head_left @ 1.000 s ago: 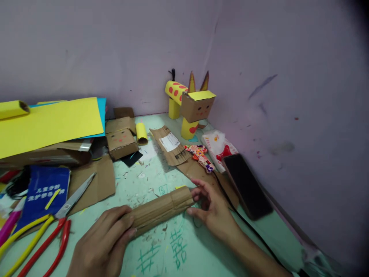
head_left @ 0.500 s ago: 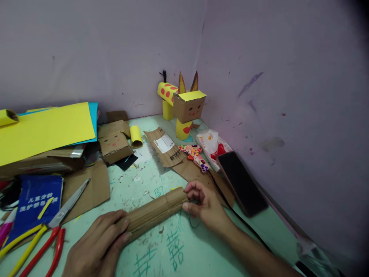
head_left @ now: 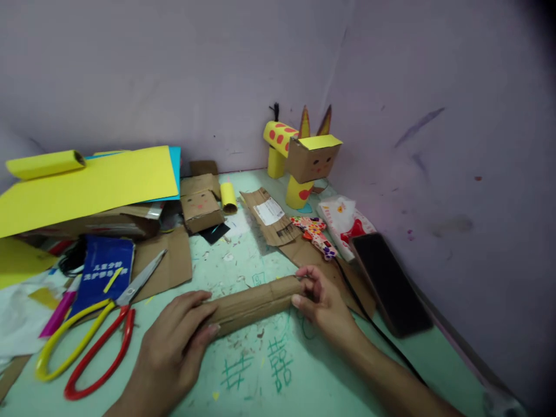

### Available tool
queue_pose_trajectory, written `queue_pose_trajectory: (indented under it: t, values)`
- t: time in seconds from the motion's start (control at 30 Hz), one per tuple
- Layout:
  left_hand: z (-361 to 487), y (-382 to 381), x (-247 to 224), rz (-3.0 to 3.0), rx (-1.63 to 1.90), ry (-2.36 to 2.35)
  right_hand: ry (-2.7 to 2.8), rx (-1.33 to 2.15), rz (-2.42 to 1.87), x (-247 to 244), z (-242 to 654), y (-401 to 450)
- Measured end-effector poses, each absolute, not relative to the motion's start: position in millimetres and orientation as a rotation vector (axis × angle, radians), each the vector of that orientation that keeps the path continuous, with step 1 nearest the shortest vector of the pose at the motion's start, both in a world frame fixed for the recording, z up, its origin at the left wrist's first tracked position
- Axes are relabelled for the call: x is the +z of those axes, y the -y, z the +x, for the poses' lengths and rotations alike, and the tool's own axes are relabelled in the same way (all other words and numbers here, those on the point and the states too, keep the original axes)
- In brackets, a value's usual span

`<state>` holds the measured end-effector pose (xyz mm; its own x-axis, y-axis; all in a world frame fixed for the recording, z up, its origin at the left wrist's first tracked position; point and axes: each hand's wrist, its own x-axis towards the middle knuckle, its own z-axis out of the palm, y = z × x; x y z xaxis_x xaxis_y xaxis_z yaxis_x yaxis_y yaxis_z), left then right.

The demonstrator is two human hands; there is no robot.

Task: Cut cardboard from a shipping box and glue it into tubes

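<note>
A rolled brown cardboard tube [head_left: 256,307] lies slantwise between my hands, just over the green tabletop [head_left: 243,388]. My left hand [head_left: 178,336] grips its left end, fingers over the top and thumb below. At the other end, my right hand [head_left: 319,298] pinches the rim between thumb and fingers. A lengthwise seam shows along the tube's near side. Left of my left hand lie scissors [head_left: 134,286] with one yellow and one red handle, blades pointing away from me.
A cardboard animal [head_left: 315,159] with pointed ears stands in the back corner. Yellow paper [head_left: 95,188] sits stacked at left. Right of the tube are a floral glue gun [head_left: 317,234], its black cord [head_left: 360,304], a phone [head_left: 391,284] and a tissue pack [head_left: 345,223]. Walls bound the back and right.
The view has swung left, so everything sits further right. The tube lies a little more level. Both hands keep their hold on its ends.
</note>
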<state>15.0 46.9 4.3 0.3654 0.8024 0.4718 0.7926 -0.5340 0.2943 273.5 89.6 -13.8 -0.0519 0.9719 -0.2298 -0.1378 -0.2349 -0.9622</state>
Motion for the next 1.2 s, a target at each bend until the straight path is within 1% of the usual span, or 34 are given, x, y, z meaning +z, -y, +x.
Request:
queue_pose_trajectory:
  t: [0.13,0.23,0.3,0.37,0.63,1.2]
  values:
    - [14.7,-44.6,11.2,2.221,1.093,-1.809,0.954,1.431,-1.259,-18.1,273.5,-86.4]
    - [15.8,-45.2,21.5,1.512,1.254,-2.041,0.927,1.408,-1.251,-19.8,275.7,-86.2]
    - [17.0,-46.5,25.0,1.114,1.236,-2.023,0.924,1.411,-1.242,-20.6,277.2,-85.9]
    - [18.2,-48.0,24.3,0.94,1.192,-1.931,0.929,1.421,-1.236,-21.7,278.5,-85.1]
    - [21.4,-52.7,14.1,0.569,1.13,-1.636,0.972,1.417,-1.26,-27.7,280.8,-83.8]
    - [24.4,-56.1,14.6,0.412,1.192,-1.555,1.124,1.414,-1.333,-25.1,282.5,-84.7]
